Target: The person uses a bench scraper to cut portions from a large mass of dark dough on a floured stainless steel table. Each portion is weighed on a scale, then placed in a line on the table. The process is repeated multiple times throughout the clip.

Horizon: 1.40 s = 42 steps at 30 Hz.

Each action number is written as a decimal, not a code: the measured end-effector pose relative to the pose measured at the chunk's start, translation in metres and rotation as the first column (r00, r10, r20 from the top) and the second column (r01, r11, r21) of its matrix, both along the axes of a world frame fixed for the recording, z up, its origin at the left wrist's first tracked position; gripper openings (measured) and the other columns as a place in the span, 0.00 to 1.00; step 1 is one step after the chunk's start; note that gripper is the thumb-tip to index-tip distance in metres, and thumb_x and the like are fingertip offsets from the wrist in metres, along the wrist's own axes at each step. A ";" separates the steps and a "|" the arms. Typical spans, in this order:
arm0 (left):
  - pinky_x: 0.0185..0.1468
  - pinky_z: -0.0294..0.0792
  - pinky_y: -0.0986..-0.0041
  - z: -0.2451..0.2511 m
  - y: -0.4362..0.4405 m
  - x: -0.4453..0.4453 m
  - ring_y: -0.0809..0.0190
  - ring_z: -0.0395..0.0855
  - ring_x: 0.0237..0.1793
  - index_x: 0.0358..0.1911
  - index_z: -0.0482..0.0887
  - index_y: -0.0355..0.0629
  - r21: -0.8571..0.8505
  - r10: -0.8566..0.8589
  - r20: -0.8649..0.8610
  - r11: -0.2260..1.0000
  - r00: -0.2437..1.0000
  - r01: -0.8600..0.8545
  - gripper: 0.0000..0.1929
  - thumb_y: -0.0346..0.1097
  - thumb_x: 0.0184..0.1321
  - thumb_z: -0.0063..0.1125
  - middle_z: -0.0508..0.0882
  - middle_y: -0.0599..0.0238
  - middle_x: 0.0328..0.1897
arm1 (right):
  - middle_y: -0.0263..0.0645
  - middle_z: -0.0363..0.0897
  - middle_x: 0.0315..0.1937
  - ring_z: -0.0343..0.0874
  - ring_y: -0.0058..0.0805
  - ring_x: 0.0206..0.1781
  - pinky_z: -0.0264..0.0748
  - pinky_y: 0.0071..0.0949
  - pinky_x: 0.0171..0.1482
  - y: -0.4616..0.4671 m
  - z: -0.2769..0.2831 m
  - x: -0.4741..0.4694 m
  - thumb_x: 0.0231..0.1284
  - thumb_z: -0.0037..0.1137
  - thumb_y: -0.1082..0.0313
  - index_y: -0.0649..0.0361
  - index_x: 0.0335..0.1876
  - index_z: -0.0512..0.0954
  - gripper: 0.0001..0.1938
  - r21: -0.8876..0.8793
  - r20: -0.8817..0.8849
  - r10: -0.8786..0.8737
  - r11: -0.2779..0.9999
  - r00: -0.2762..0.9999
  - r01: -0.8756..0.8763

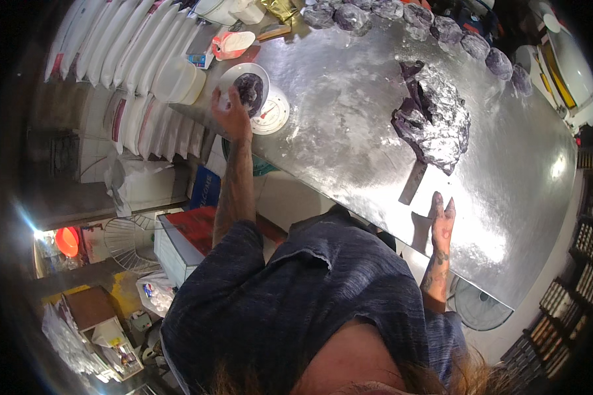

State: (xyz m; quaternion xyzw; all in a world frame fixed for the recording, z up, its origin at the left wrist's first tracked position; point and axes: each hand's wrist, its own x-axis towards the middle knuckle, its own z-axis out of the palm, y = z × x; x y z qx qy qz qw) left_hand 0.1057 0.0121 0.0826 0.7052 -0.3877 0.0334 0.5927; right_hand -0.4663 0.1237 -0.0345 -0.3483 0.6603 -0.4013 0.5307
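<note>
My left hand [234,114] is at the near edge of a white weighing bowl [230,78], its fingers over the rim beside a lump of dark purple dough [250,92]. Under and beside the bowl shows the round dial of a kitchen scale [271,113]. My right hand [443,216] is over the steel table [336,118], fingers spread, holding nothing that shows. Just beyond it lies a flat scraper-like piece [413,183], partly lost in glare, next to a large floured mass of dark purple dough [437,118].
Several floured purple dough balls [445,30] line the table's far side. At the left stand a translucent plastic tub [178,81], a red scoop with flour [233,45], a digital scale [202,52] and stacked white sacks [123,47]. A white machine [568,64] stands at the right.
</note>
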 end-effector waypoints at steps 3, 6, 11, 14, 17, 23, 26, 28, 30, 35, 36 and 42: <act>0.71 0.71 0.60 -0.002 0.022 -0.049 0.52 0.79 0.67 0.68 0.75 0.27 0.006 0.036 -0.027 0.999 0.999 -0.036 0.30 0.44 0.73 0.67 0.80 0.47 0.67 | 0.53 0.83 0.63 0.81 0.41 0.67 0.73 0.33 0.70 -0.013 -0.003 0.012 0.78 0.60 0.57 0.77 0.74 0.67 0.32 -0.017 0.035 0.107 0.994 0.994 -0.106; 0.68 0.74 0.61 -0.035 0.023 -0.128 0.55 0.80 0.66 0.66 0.79 0.32 0.296 -0.162 -0.336 0.917 0.928 0.267 0.25 0.44 0.75 0.64 0.84 0.51 0.63 | 0.50 0.88 0.55 0.87 0.42 0.56 0.81 0.36 0.59 -0.044 0.000 0.030 0.75 0.61 0.60 0.70 0.70 0.73 0.27 -0.180 -0.321 0.225 0.939 0.920 -0.292; 0.67 0.74 0.61 -0.110 -0.020 -0.243 0.51 0.84 0.64 0.67 0.79 0.33 0.415 -0.522 -0.488 0.567 0.700 0.712 0.25 0.43 0.74 0.63 0.85 0.50 0.64 | 0.59 0.87 0.44 0.89 0.57 0.44 0.83 0.52 0.46 -0.125 0.031 0.075 0.71 0.57 0.60 0.65 0.58 0.77 0.18 -0.237 -0.798 0.167 0.797 0.579 -0.556; 0.67 0.75 0.59 -0.135 -0.047 -0.280 0.48 0.85 0.65 0.67 0.80 0.34 0.394 -0.508 -0.568 0.523 0.648 0.756 0.26 0.44 0.73 0.64 0.86 0.47 0.65 | 0.57 0.88 0.37 0.88 0.60 0.41 0.84 0.52 0.45 -0.165 0.050 0.096 0.69 0.56 0.61 0.64 0.66 0.72 0.24 0.005 -0.829 0.352 0.782 0.434 -0.624; 0.67 0.75 0.66 -0.143 -0.058 -0.294 0.53 0.85 0.65 0.64 0.83 0.33 0.569 -0.453 -0.491 0.480 0.744 0.668 0.23 0.42 0.73 0.63 0.87 0.49 0.64 | 0.58 0.88 0.36 0.89 0.59 0.42 0.84 0.52 0.44 -0.181 0.049 0.105 0.66 0.57 0.65 0.62 0.63 0.71 0.22 0.184 -0.807 0.493 0.733 0.324 -0.655; 0.65 0.76 0.63 -0.151 -0.062 -0.297 0.49 0.87 0.62 0.61 0.85 0.34 0.555 -0.473 -0.416 0.545 0.777 0.629 0.20 0.39 0.73 0.58 0.89 0.47 0.60 | 0.55 0.89 0.39 0.90 0.56 0.43 0.86 0.52 0.46 -0.192 0.000 0.131 0.71 0.49 0.68 0.65 0.55 0.76 0.13 0.186 -0.827 0.479 0.725 0.293 -0.663; 0.64 0.76 0.60 -0.158 -0.064 -0.295 0.46 0.88 0.58 0.59 0.87 0.33 0.490 -0.479 -0.457 0.568 0.749 0.662 0.19 0.41 0.74 0.56 0.90 0.46 0.57 | 0.56 0.88 0.38 0.89 0.58 0.44 0.85 0.53 0.44 -0.187 -0.014 0.144 0.69 0.52 0.70 0.68 0.56 0.77 0.14 0.022 -0.843 0.378 0.736 0.383 -0.677; 0.59 0.78 0.62 -0.156 -0.059 -0.292 0.53 0.88 0.56 0.60 0.85 0.35 0.403 -0.439 -0.567 0.591 0.697 0.699 0.21 0.44 0.73 0.63 0.90 0.53 0.56 | 0.59 0.85 0.35 0.86 0.60 0.38 0.80 0.54 0.40 -0.171 -0.016 0.144 0.69 0.60 0.67 0.70 0.53 0.78 0.15 -0.291 -0.731 0.230 0.747 0.643 -0.598; 0.56 0.78 0.66 -0.147 -0.048 -0.283 0.60 0.86 0.54 0.62 0.83 0.36 0.223 -0.406 -0.679 0.679 0.611 0.699 0.22 0.44 0.73 0.66 0.89 0.57 0.55 | 0.60 0.86 0.40 0.86 0.61 0.41 0.81 0.51 0.44 -0.148 -0.015 0.136 0.74 0.59 0.62 0.70 0.56 0.78 0.17 -0.357 -0.619 0.230 0.769 0.751 -0.530; 0.58 0.77 0.69 -0.079 -0.004 -0.208 0.61 0.85 0.57 0.62 0.85 0.41 0.385 -0.353 -0.465 0.746 0.812 0.544 0.20 0.43 0.75 0.65 0.89 0.61 0.57 | 0.59 0.85 0.57 0.84 0.50 0.62 0.77 0.43 0.64 -0.075 -0.025 0.089 0.80 0.56 0.55 0.73 0.68 0.73 0.26 -0.286 -0.202 0.236 0.914 0.950 -0.288; 0.60 0.76 0.66 -0.061 0.003 -0.184 0.59 0.85 0.55 0.58 0.87 0.41 0.397 -0.330 -0.291 0.812 0.898 0.427 0.17 0.42 0.72 0.67 0.90 0.60 0.53 | 0.57 0.85 0.57 0.84 0.50 0.61 0.77 0.42 0.64 -0.060 -0.030 0.081 0.80 0.57 0.56 0.74 0.68 0.73 0.26 -0.262 -0.256 0.214 0.924 0.943 -0.280; 0.62 0.73 0.56 0.011 0.016 -0.043 0.47 0.82 0.57 0.52 0.85 0.36 0.177 -0.018 0.111 0.984 0.994 -0.002 0.17 0.41 0.68 0.70 0.85 0.51 0.51 | 0.50 0.86 0.49 0.84 0.36 0.51 0.80 0.33 0.56 0.000 -0.052 0.037 0.79 0.59 0.60 0.76 0.63 0.74 0.23 -0.117 -0.202 0.244 0.955 0.948 -0.271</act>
